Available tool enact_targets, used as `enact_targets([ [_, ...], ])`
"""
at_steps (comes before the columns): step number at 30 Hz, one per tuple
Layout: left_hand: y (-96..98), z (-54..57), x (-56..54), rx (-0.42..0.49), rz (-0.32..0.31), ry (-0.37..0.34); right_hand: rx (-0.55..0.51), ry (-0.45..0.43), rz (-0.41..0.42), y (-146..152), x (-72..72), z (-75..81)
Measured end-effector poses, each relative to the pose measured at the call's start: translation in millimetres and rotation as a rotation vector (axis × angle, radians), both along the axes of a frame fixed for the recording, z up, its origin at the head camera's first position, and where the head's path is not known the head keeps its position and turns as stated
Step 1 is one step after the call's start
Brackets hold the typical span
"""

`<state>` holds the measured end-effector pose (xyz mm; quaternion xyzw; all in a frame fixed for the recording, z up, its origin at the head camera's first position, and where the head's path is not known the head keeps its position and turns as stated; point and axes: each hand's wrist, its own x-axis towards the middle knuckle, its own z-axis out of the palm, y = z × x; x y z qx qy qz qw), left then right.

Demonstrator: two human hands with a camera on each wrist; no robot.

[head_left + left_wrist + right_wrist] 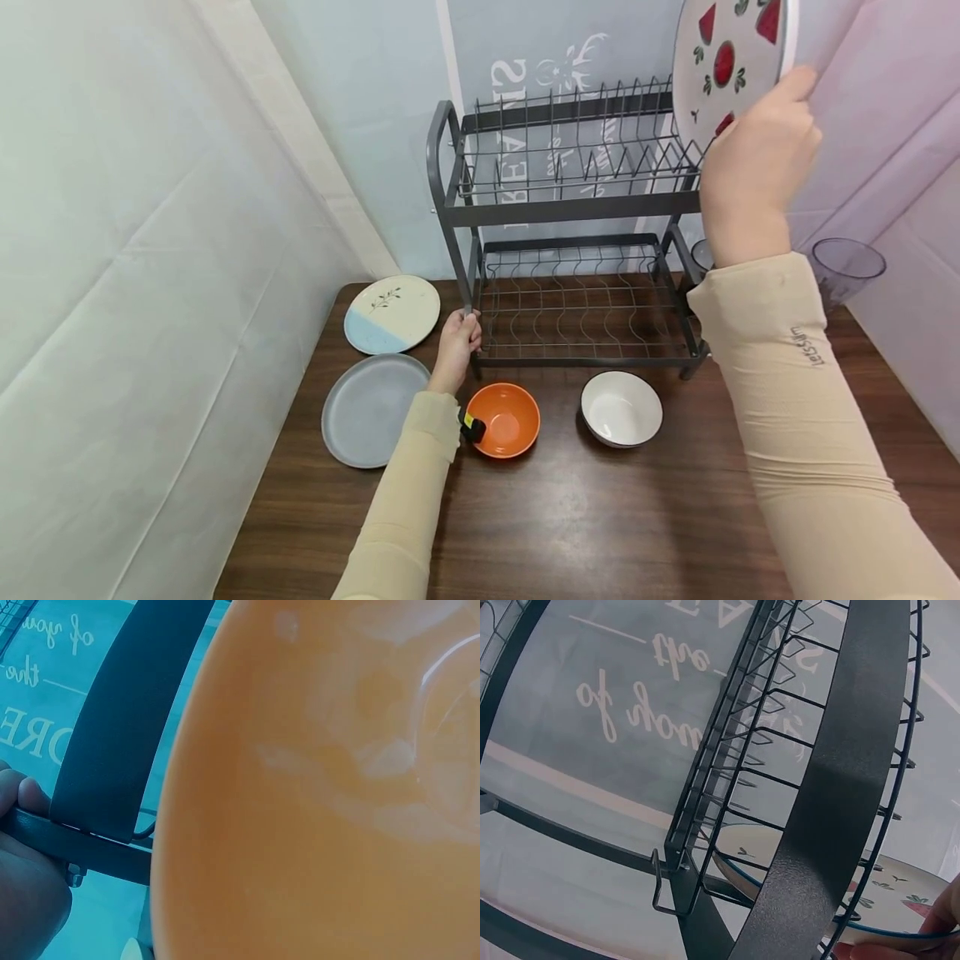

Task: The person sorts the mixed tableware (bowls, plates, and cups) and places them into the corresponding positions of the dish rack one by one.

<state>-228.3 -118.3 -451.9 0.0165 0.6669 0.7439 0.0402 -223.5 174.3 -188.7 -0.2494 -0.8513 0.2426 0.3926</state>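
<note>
A two-tier dark metal dish rack (570,208) stands on the table. My right hand (761,167) grips the rim of a white plate with a red watermelon pattern (723,67), held on edge at the right end of the upper tier. In the right wrist view, this plate (904,896) shows behind the tier's wires, with fingers (941,915) at its rim. My left hand (456,342) holds the rack's lower left front post. Close beside the left wrist sits an orange bowl (513,421), which fills much of the left wrist view.
At the left lie a grey plate (367,408) and a cream and blue plate with a leaf sprig (397,312). A white bowl (621,408) stands in front of the rack. Clear glass (847,258) shows right of the rack, partly behind my right arm. White walls close in both sides.
</note>
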Motion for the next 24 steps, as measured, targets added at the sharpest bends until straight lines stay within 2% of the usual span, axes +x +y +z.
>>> enact_targets([
  [5, -0.1, -5.2, -0.6, -0.01, 0.009, -0.004, -0.072, -0.041, -0.022, -0.2, 0.8, 1.1],
  [11, 0.7, -7.2, -2.1, -0.019, 0.023, 0.006, -0.083, -0.042, -0.047, -0.5, -0.2, 3.1],
  [13, 0.5, -7.2, -2.6, -0.014, 0.024, 0.004, -0.101, -0.068, -0.05, -1.3, -1.3, 5.5],
  [17, -2.0, -7.0, -4.1, 0.0, 0.026, 0.002, -0.129, -0.158, -0.036, -2.9, -4.1, 11.7],
  [24, -0.3, -5.5, -3.4, -0.001, 0.025, 0.0, -0.123, -0.2, 0.005, 2.6, -3.6, 21.7],
])
